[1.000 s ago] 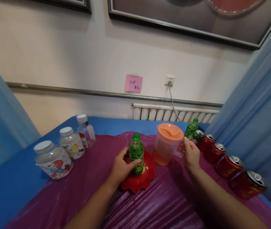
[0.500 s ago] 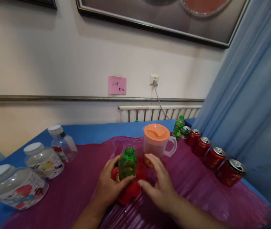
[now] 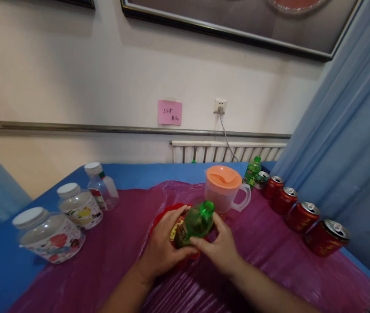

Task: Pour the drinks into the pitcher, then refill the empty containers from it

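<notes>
A green plastic bottle (image 3: 196, 224) is tilted to the right between my hands, its neck blurred by motion. My left hand (image 3: 159, 245) wraps round the labelled lower part. At the shoulder, the thumb of my right hand (image 3: 221, 248) lies against the near side and its fingers curl behind. Under the bottle is a red scalloped dish (image 3: 156, 221), mostly covered by my left hand. Just beyond my right hand stands a clear pitcher (image 3: 216, 198) with an orange lid (image 3: 224, 177).
On the left stand clear jars (image 3: 53, 237) with white lids and a clear bottle (image 3: 105, 191). Red cans (image 3: 325, 238) line the right side, with another green bottle (image 3: 252, 172) behind them. A purple plastic sheet (image 3: 120, 243) covers part of the blue table (image 3: 133, 174).
The bottle has gone from upright to tilted rightward. My right hand, apart from it before, has closed round its upper part. The whole view has shifted slightly.
</notes>
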Available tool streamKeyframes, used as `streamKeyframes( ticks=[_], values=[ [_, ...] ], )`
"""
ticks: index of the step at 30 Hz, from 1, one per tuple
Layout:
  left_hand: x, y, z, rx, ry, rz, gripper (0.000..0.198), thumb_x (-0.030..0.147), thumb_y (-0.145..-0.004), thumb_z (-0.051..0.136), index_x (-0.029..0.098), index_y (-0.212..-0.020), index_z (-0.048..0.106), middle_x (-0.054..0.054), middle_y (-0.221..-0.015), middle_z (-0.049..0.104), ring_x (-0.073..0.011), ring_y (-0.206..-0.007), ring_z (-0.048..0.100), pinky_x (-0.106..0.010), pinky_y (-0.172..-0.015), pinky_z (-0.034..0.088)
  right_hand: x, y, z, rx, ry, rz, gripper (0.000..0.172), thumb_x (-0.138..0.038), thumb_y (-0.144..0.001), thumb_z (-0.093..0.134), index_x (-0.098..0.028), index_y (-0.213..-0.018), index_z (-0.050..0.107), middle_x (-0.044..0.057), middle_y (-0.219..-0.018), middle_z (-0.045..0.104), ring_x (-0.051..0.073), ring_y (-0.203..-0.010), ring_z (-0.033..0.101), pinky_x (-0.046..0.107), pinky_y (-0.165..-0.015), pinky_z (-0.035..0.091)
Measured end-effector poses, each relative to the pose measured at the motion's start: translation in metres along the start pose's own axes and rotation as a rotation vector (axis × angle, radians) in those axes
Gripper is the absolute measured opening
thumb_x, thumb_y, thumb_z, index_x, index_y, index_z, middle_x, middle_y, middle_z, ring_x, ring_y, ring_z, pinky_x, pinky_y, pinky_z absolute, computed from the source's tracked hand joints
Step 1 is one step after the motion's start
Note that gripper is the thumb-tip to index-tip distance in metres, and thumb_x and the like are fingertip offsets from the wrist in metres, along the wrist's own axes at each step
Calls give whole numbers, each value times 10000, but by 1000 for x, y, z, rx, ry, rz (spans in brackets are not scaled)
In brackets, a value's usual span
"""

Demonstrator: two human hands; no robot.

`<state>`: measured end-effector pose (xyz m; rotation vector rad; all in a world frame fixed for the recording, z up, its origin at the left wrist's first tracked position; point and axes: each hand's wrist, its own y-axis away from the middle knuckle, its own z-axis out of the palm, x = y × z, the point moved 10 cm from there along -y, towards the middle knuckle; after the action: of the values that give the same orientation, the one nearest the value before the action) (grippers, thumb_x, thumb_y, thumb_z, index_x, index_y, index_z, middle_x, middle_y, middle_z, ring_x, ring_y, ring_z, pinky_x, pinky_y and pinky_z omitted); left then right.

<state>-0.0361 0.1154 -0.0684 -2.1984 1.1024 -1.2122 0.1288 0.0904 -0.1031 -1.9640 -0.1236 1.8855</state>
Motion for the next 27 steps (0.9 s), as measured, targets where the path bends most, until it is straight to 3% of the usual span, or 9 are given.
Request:
streamKeyframes(
  ticks=[3,7,12,15,18,22,27],
  values=[
    [-7,2,-2,16,54,-9,842,519,-800,815,290,-1530,464,-123,-1420,655,-325,-1264,650,-487,-1100,527,-5,0,-17,28,-87,45,478,-448,-775,831,-222,-1171,687,60,-1121,774,260,-1010,722,393,-925,576],
    [-35,5,-12,175,64,-170,576,425,-913,700,247,-1441,553,-120,-1298,728,-285,-1159,711,-467,-1047,566,-11,7,-66,161,-157,140,530,-444,-707,889,-199,-1141,709,88,-1110,783,274,-999,734,401,-890,596],
    [-63,7,-20,340,123,-351,465,422,-909,682,188,-1306,624,-126,-1189,776,-269,-1078,757,-463,-1031,589,-30,20,-166,425,54,126,546,-490,-680,892,-202,-1112,724,88,-1100,783,278,-1023,726,393,-904,580],
    [-69,6,-20,352,135,-382,445,428,-897,685,191,-1271,643,-109,-1150,792,-261,-1049,770,-450,-1007,609,-33,16,-230,592,251,87,615,-567,-658,872,-202,-1124,707,79,-1069,774,272,-970,718,388,-867,569],
    [-72,6,-19,341,104,-390,429,446,-886,684,195,-1233,665,-98,-1108,804,-262,-1025,778,-450,-993,619,-21,-4,-278,711,546,112,680,-677,-624,816,-175,-1065,695,88,-982,756,257,-841,692,380,-782,550],
    [-79,5,-19,313,62,-398,433,477,-879,676,197,-1209,677,-93,-1071,813,-269,-1007,782,-464,-997,616,15,-49,-303,729,706,179,720,-724,-571,771,-154,-1002,680,103,-871,742,274,-761,675,382,-707,534],
    [-83,2,-19,291,31,-388,401,501,-885,664,216,-1166,699,-79,-1022,823,-269,-969,790,-456,-975,625,51,-95,-303,744,803,259,652,-654,-609,774,-152,-1015,680,172,-973,758,344,-893,713,420,-792,543]
  ],
)
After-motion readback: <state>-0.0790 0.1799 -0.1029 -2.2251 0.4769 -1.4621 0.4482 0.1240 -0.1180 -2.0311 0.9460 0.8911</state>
